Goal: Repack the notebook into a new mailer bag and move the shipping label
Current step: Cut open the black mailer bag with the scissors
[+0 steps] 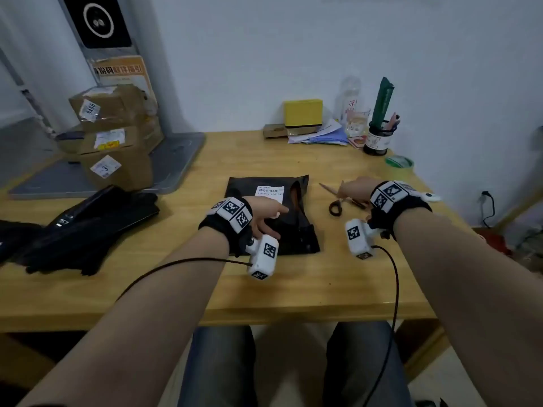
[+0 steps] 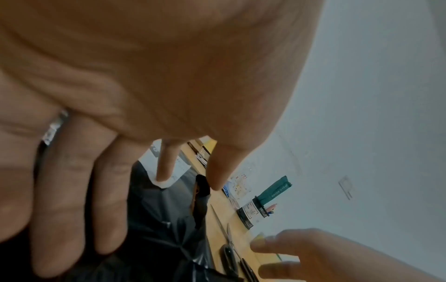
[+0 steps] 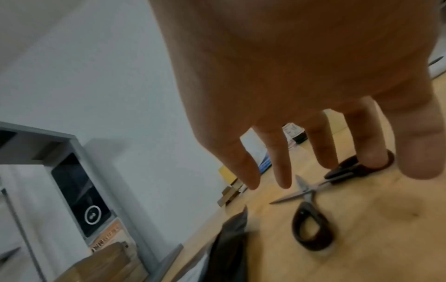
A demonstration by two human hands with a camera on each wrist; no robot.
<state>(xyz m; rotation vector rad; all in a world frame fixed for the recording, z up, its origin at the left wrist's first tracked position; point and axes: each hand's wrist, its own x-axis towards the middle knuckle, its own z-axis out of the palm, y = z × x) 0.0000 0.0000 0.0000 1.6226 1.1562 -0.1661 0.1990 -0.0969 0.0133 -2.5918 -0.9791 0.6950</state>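
Resting on the black mailer bag (image 1: 273,218) at the table's centre, the left hand (image 1: 264,212) lies with straight fingers touching its shipping label (image 1: 270,191); at three o'clock the right hand (image 1: 354,190) hovers, fingers spread, over open scissors (image 3: 311,215)

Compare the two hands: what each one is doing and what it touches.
The left hand rests on the black mailer bag, forefinger on the shipping label; the right hand hangs over the scissors beside the bag. The left presses; the right grips nothing. Both have straight, spread fingers.
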